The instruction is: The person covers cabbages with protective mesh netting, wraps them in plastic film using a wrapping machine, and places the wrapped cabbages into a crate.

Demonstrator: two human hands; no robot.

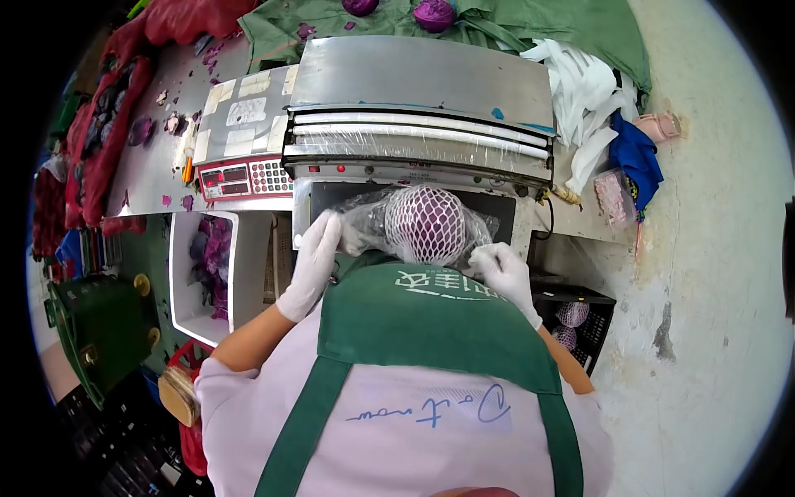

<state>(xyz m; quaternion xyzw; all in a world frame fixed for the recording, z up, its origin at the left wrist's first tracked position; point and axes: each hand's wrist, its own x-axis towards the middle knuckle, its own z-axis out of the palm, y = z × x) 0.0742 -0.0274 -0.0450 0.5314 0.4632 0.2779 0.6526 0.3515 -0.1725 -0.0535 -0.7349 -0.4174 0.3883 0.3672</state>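
Note:
A purple cabbage (425, 224) in a white foam net lies on clear plastic film (364, 222) over the black plate (331, 195) of the wrapping machine (422, 79). To its left, my left hand (319, 253), in a white glove, is closed on the film's edge. On the other side my right hand (503, 269), also gloved, pinches the film with its fingers bent. Neither hand touches the cabbage itself. The film spreads loosely out from both sides of the cabbage. White film rollers (422, 132) run across the machine behind it.
A scale with a red panel (244, 178) adjoins the machine. A white foam box (182, 273) of purple leaves stands at lower left, a black crate (592, 331) with netted cabbages at lower right. White nets (580, 99) and a blue cloth (636, 161) lie right.

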